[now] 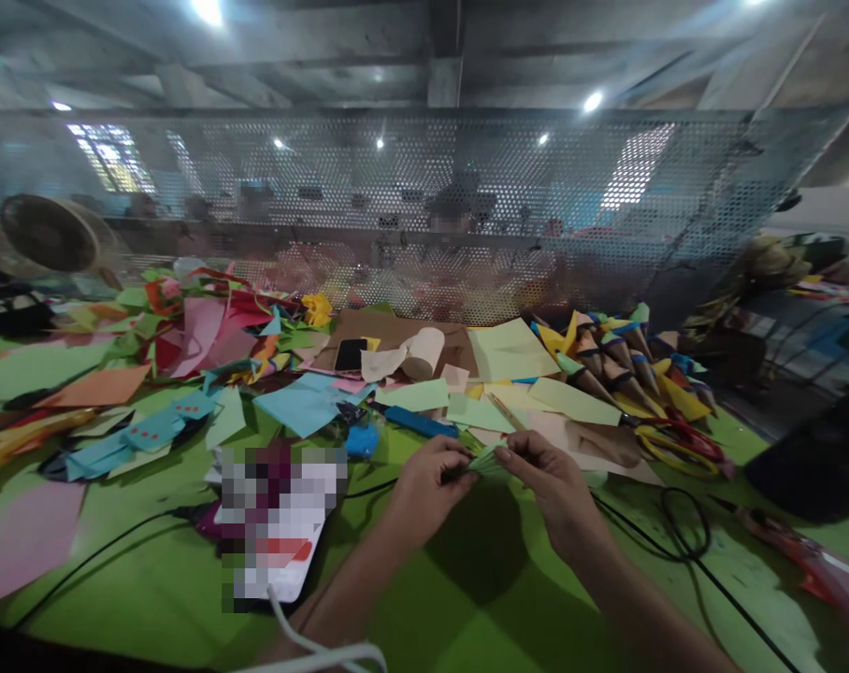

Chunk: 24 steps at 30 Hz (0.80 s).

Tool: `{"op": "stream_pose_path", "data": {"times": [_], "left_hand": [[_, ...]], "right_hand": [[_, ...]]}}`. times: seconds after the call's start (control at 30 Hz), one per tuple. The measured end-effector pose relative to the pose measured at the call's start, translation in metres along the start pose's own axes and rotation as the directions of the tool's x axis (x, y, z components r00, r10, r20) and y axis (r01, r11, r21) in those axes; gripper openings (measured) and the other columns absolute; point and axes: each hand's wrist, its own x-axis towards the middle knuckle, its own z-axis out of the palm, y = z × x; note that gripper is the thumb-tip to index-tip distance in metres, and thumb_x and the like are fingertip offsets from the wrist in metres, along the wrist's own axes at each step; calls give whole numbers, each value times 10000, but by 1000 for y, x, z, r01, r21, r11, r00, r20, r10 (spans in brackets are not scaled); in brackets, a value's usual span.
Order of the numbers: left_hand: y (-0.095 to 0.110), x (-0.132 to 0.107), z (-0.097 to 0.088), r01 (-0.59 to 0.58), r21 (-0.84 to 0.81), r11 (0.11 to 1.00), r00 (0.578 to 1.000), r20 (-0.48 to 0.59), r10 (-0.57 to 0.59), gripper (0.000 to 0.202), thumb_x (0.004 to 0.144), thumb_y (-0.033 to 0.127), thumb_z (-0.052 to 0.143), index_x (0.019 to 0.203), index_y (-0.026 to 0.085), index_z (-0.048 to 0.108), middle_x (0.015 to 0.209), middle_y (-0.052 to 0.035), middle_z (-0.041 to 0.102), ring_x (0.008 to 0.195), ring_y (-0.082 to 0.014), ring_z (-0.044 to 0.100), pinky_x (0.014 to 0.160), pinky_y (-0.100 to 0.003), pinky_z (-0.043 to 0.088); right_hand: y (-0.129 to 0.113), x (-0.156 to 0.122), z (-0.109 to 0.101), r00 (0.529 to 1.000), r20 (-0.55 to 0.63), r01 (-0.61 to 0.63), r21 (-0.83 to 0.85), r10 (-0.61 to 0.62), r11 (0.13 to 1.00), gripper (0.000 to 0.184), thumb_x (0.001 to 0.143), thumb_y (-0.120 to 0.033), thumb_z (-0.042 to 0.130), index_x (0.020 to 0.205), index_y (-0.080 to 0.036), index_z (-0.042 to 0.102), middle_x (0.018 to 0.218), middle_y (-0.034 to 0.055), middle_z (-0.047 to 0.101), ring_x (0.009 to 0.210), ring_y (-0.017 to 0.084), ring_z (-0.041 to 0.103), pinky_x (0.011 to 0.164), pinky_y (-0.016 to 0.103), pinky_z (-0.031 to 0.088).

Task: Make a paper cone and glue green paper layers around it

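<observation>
Green table (136,589) stands before a perforated metal screen (424,178). Near its middle, the left hand (431,486) and the right hand (547,477) are almost closed, thumbs against fingers, and together they pinch a small folded green paper (486,460) between them. Just beyond lies a blue object (421,422); farther is a paper roll (423,353), and paper cones (625,360) are heaped at far right. On the near left, a white cable (284,612) passes close to the left forearm. I judge that uneven pulling could tear the paper or spoil its folds, a loose pinch could drop it, and the forearm could catch this cable.
</observation>
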Motion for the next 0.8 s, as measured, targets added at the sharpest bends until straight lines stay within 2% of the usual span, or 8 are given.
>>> {"op": "stream_pose_path", "data": {"times": [0.2,0.37,0.6,0.8], "left_hand": [[-7,0,2,-28,-2,1000,1000,-11,28,94,839,192,635,791,170,712,953,-67,645,916,-196,630,815,-310,484],[-15,0,5,-49,32,998,999,-14,49,73,812,155,645,785,169,711,968,-67,655,909,-193,631,823,-315,485],[-24,3,7,-47,35,998,999,-18,48,62,778,146,661,803,163,716,971,-74,660,907,-199,632,818,-313,490],[-29,5,6,-63,37,997,997,-44,65,34,765,160,684,779,162,714,963,-68,668,905,-194,637,838,-317,496]], "right_hand": [[-1,1,1,1000,5,-7,13,7,1000,350,669,-505,785,709,-199,619,660,-13,540,628,155,434,576,286,327],[1,4,0,1000,-21,22,-47,-23,999,364,653,-506,793,665,-192,610,601,-29,488,589,138,384,547,279,291],[3,4,-1,999,9,48,-25,-48,999,312,667,-456,789,675,-189,627,649,-19,550,639,154,456,601,288,350],[2,4,1,997,25,69,-17,-68,997,353,648,-497,791,713,-180,650,662,-6,586,647,165,485,600,288,364]]}}
